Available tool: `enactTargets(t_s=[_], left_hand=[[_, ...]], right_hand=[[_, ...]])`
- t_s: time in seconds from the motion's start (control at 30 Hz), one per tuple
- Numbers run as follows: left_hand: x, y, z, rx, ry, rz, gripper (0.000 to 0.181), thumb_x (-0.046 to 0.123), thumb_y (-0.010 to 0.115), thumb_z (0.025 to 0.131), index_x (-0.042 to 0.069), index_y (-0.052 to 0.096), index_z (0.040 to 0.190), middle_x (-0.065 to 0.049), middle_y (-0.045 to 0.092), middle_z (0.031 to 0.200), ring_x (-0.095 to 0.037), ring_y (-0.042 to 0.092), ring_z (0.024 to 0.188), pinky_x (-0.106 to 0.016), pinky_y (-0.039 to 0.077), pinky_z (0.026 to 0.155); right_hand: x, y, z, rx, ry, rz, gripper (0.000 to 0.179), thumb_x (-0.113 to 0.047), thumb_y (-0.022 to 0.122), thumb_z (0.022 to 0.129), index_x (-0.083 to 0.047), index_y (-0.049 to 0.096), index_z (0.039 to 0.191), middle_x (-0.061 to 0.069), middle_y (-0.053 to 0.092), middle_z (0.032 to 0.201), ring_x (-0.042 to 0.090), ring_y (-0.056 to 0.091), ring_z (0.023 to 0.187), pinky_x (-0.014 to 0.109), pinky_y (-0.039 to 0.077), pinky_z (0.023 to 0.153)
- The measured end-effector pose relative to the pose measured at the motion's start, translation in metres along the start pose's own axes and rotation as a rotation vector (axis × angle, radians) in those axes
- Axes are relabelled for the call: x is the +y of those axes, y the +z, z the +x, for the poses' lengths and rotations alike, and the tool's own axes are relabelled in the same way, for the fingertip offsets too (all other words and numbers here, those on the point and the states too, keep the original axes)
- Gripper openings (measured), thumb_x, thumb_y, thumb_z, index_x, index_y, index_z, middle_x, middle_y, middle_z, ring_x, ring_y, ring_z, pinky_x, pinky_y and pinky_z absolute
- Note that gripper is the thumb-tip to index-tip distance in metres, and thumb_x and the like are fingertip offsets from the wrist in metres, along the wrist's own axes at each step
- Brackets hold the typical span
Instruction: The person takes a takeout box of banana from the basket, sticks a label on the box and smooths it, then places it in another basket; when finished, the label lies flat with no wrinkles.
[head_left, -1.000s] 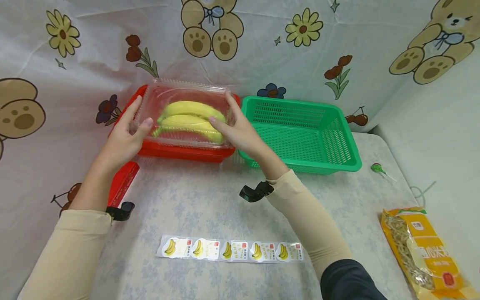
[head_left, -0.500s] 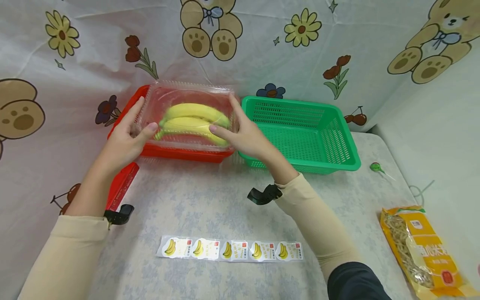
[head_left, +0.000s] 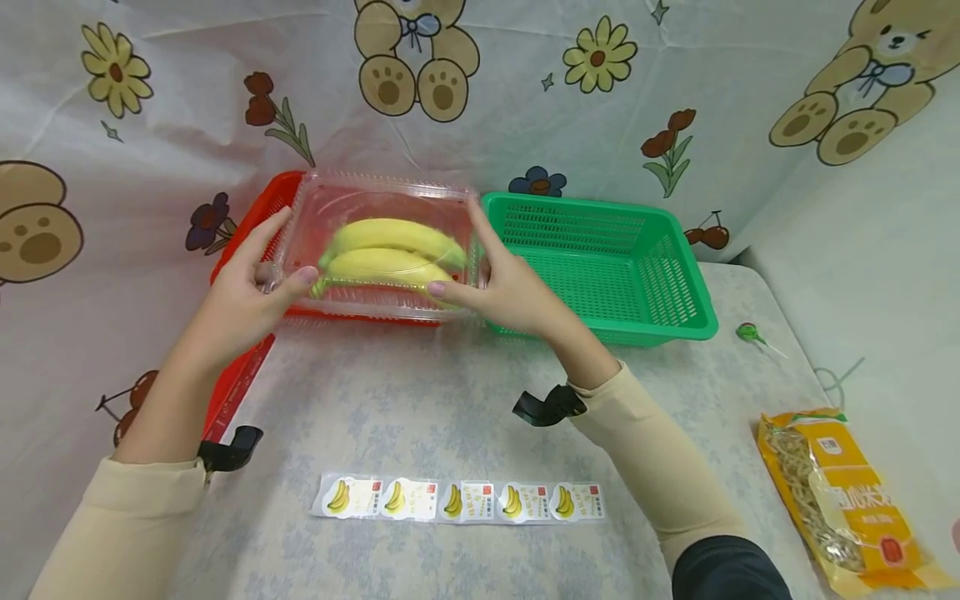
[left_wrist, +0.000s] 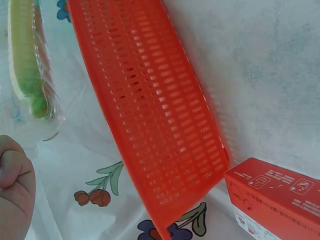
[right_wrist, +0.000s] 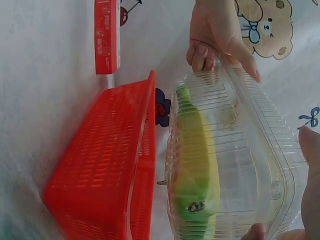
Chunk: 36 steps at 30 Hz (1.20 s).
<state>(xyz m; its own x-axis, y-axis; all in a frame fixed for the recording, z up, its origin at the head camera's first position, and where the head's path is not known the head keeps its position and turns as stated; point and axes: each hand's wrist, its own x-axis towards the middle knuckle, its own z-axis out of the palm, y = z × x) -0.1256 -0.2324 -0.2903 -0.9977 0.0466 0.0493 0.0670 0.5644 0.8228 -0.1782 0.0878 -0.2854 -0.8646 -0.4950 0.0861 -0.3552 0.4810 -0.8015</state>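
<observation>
A clear plastic clamshell box [head_left: 322, 196] with yellow bananas [head_left: 393, 237] inside is held between both hands. My left hand [head_left: 243, 292] grips its left end, with the thumb on the near edge and the fingers around the side. On the opposite end, my right hand [head_left: 513, 287] grips the box the same way. Below it stands a red basket [head_left: 276, 198], largely covered by the box in the head view. Seen from the right wrist, the box [right_wrist: 240, 150] is clear of the red basket [right_wrist: 100, 160], with air between them.
A green basket [head_left: 585, 267] stands right of the red one. A strip of banana stickers [head_left: 457, 502] lies near the front. A red box [left_wrist: 280, 195] sits at the left, a lollipop [head_left: 750, 332] and a noodle bag [head_left: 847, 500] at the right. Patterned cloth [head_left: 480, 150] hangs behind.
Both hands have brought the clamshell box slightly down and right in the head view, toward the person. More of the red basket's left rear corner shows now.
</observation>
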Motion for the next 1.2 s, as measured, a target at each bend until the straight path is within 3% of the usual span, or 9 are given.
enactTargets(t_s=[0.13, 0.33, 0.53, 0.83, 1.2], left_hand=[[0.003, 0.003, -0.007, 0.003, 0.009, 0.016, 0.075, 0.038, 0.063, 0.096, 0.049, 0.016, 0.154, -0.008, 0.057, 0.104, -0.02, 0.058, 0.08, -0.028, 0.051, 0.061], [0.012, 0.007, -0.02, -0.02, 0.002, -0.001, 0.081, 0.037, 0.067, 0.094, 0.055, 0.013, 0.152, -0.012, 0.062, 0.121, -0.012, 0.066, 0.093, -0.024, 0.056, 0.069], [0.018, 0.014, -0.029, -0.042, -0.011, 0.021, 0.086, 0.038, 0.072, 0.09, 0.06, 0.013, 0.149, -0.015, 0.063, 0.124, -0.019, 0.067, 0.093, -0.027, 0.058, 0.068], [0.026, 0.03, -0.042, -0.055, 0.035, 0.056, 0.091, 0.04, 0.075, 0.087, 0.058, 0.012, 0.151, -0.02, 0.066, 0.121, -0.027, 0.066, 0.085, -0.032, 0.058, 0.063], [0.031, 0.047, -0.058, -0.12, 0.023, -0.008, 0.091, 0.04, 0.077, 0.086, 0.058, 0.015, 0.15, -0.016, 0.062, 0.133, -0.03, 0.069, 0.1, -0.035, 0.061, 0.072]], right_hand=[[0.0, -0.002, -0.01, 0.004, -0.003, -0.022, 0.11, -0.061, 0.074, 0.079, -0.057, -0.011, 0.149, 0.003, 0.042, 0.059, 0.021, 0.042, 0.057, 0.032, 0.039, 0.05], [0.001, -0.004, -0.025, 0.012, 0.011, -0.055, 0.112, -0.061, 0.075, 0.079, -0.056, -0.012, 0.149, 0.004, 0.039, 0.063, 0.02, 0.039, 0.057, 0.031, 0.035, 0.048], [0.003, -0.008, -0.044, 0.002, 0.04, -0.09, 0.113, -0.062, 0.074, 0.079, -0.054, -0.013, 0.15, 0.005, 0.04, 0.065, 0.022, 0.039, 0.057, 0.032, 0.034, 0.049], [0.005, -0.014, -0.072, 0.015, 0.072, -0.139, 0.115, -0.059, 0.076, 0.079, -0.051, -0.013, 0.152, 0.005, 0.043, 0.068, 0.021, 0.041, 0.058, 0.031, 0.035, 0.05], [0.012, -0.018, -0.103, 0.029, 0.103, -0.156, 0.117, -0.05, 0.081, 0.078, -0.048, -0.009, 0.154, 0.007, 0.044, 0.073, 0.021, 0.043, 0.061, 0.03, 0.035, 0.05]])
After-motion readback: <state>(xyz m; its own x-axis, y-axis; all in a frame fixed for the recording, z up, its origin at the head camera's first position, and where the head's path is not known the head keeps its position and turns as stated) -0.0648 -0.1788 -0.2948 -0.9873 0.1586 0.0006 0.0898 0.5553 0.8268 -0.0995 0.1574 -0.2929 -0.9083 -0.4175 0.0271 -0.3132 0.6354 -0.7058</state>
